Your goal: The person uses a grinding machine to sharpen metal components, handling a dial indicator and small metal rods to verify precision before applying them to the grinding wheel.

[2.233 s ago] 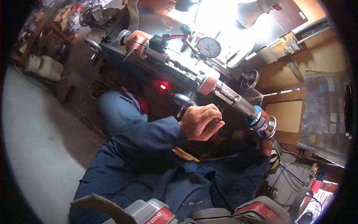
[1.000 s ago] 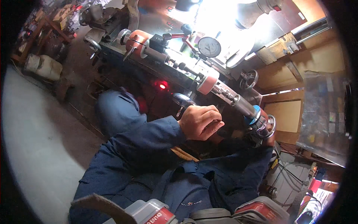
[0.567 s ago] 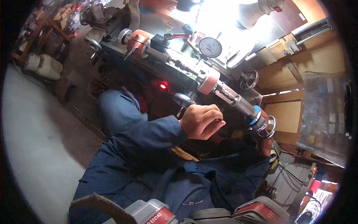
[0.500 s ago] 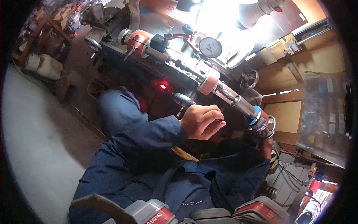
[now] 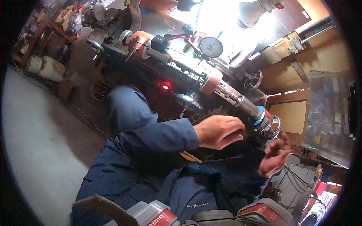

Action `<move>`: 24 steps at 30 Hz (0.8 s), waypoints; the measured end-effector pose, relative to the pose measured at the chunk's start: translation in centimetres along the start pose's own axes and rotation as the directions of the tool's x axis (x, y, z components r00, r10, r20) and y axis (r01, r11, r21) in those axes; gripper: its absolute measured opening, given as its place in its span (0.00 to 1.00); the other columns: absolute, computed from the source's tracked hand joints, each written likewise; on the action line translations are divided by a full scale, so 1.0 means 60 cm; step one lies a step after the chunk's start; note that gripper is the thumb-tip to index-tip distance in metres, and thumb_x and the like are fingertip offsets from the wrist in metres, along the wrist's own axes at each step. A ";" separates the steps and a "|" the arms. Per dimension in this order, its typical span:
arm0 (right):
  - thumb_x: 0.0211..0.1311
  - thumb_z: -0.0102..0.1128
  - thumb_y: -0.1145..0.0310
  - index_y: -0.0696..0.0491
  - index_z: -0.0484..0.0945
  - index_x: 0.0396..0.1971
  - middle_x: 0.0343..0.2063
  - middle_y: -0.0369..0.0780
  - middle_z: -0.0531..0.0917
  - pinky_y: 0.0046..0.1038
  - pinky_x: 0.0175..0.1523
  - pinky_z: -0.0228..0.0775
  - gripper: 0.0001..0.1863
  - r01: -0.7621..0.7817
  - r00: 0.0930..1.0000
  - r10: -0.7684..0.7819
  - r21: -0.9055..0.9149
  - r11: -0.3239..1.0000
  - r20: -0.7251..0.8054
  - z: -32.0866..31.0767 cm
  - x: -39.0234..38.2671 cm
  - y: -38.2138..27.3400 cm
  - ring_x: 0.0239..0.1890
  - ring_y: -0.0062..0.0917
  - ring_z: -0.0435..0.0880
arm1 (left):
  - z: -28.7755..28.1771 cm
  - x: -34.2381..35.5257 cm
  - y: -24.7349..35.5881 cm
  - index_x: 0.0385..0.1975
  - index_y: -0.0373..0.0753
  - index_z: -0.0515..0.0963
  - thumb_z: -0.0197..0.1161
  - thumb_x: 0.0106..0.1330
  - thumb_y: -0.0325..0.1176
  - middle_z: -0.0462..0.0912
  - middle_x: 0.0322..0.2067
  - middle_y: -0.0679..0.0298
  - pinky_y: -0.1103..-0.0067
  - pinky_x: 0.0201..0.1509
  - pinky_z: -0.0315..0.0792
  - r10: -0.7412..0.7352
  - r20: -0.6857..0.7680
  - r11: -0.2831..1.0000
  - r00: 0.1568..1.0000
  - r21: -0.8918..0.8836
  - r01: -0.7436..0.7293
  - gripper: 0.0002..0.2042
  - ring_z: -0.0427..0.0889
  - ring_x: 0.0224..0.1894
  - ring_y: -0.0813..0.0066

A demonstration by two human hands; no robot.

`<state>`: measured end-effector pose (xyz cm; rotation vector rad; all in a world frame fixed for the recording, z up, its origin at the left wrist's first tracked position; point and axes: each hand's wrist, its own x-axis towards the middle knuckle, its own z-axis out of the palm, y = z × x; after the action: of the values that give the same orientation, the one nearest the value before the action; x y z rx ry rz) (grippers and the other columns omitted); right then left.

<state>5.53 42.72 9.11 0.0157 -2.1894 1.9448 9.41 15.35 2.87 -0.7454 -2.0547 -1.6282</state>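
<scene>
My left hand [image 5: 220,132] hovers in front of the bench machine, its fingers curled in toward the thumb. Whatever they may hold is hidden. Lower right of the machine's end, my right hand [image 5: 274,157] is raised and smeared by motion, its fingers bent, near the small chrome handwheel [image 5: 278,126] but apart from it. Beside that wheel are a blue ring [image 5: 259,116] and a grey metal cylinder [image 5: 247,107]. A slim shaft [image 5: 188,69] runs between two orange-red machine heads [image 5: 210,83]. A round dial gauge [image 5: 211,47] stands behind the shaft on a jointed arm.
A second handwheel [image 5: 188,102] juts out from the machine's front, beside a glowing red light [image 5: 166,87]. Another handwheel [image 5: 253,80] sits behind the cylinder. Plastic sheeting [image 5: 327,113] hangs at the right, above loose cables [image 5: 292,175]. A whitish container [image 5: 47,69] stands far left.
My right hand has come away from the handwheel at the machine's right end, moving down and right. My left hand has shifted right, still curled. My knee has moved slightly right.
</scene>
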 end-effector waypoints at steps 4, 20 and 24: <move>0.68 0.25 0.28 0.57 0.71 0.61 0.61 0.49 0.74 0.40 0.70 0.53 0.47 0.504 0.810 -0.320 -0.303 0.808 0.492 0.129 -0.046 -0.002 0.66 0.35 0.67 | 0.051 0.002 0.031 0.57 0.34 0.71 0.61 0.65 0.24 0.77 0.50 0.47 0.65 0.54 0.73 -0.113 0.168 0.929 0.979 -0.333 0.165 0.20 0.78 0.54 0.50; 0.76 0.41 0.52 0.60 0.76 0.52 0.41 0.59 0.81 0.45 0.48 0.71 0.26 0.219 0.959 -0.258 -0.885 0.410 0.117 -0.014 0.135 0.104 0.45 0.55 0.80 | -0.186 0.028 0.000 0.37 0.35 0.82 0.62 0.68 0.34 0.84 0.31 0.54 0.69 0.34 0.75 -0.175 -0.629 0.837 0.757 0.310 0.452 0.08 0.84 0.31 0.59; 0.76 0.39 0.52 0.59 0.77 0.41 0.34 0.56 0.81 0.46 0.42 0.69 0.25 0.203 0.945 -0.325 -0.814 0.545 0.018 0.003 0.091 0.125 0.40 0.56 0.79 | -0.194 0.014 -0.022 0.37 0.35 0.83 0.62 0.66 0.33 0.84 0.31 0.52 0.68 0.35 0.75 -0.117 -0.596 0.766 0.794 0.455 0.454 0.08 0.84 0.33 0.55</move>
<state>-0.94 44.20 2.62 0.0649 -2.5716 0.6176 7.81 3.90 5.09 0.2618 -2.1055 -1.0445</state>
